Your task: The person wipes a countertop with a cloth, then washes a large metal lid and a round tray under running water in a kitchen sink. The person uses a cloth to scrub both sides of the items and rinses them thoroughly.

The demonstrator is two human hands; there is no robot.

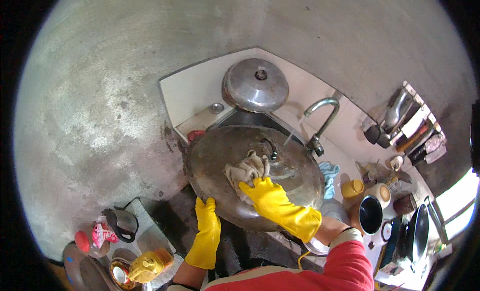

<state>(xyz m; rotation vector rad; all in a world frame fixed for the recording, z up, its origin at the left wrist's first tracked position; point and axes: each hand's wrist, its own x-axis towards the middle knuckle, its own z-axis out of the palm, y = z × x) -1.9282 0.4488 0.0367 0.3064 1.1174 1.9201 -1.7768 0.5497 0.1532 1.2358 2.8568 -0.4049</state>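
Note:
A large, worn metal lid (210, 156) with a dark handle lies over the sink. My right hand (273, 204), in a yellow rubber glove, presses a wet greyish cloth (245, 172) onto its surface. My left hand (207, 231), also gloved in yellow, grips the lid's near left edge. Water runs from the curved metal faucet (327, 118) onto the lid, right of its handle.
A domed metal lid (257, 88) leans against the tiled backsplash. At right are a light-blue cloth (329, 178), a yellow jar (351, 188), a dark pot (370, 215) and hanging utensils. A metal jug (123, 221) and yellow teapot (146, 267) stand lower left.

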